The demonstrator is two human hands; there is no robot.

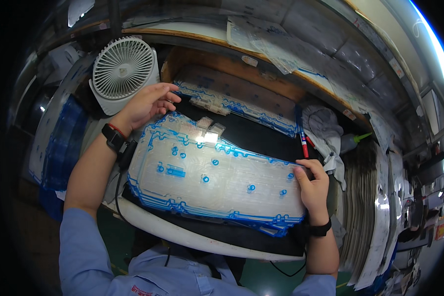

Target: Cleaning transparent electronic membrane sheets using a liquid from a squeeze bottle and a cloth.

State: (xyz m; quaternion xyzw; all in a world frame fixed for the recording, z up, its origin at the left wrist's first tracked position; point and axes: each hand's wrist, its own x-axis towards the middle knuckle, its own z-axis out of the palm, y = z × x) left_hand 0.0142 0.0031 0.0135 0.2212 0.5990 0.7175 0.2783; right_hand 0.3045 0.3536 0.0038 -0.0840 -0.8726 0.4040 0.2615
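In front of me lies a stack of thin, translucent silvery sheets with blue outlines and small blue rings. Its long side runs slightly down to the right, and its layers are fanned unevenly along the near edge. My right hand grips the stack's right end, thumb on top and fingers bent over the edge; how many sheets it holds is hidden. Above the far left corner, my left hand is raised with loosely bent fingers apart and nothing visible in them. Shiny clear tabs stick up at the stack's far edge.
A second pile of similar sheets lies behind, against a wooden shelf board. A white fan stands at the back left. Right of the stack are a red marker, a grey cloth and upright stacked sheets. Blue-edged sheets stand far left.
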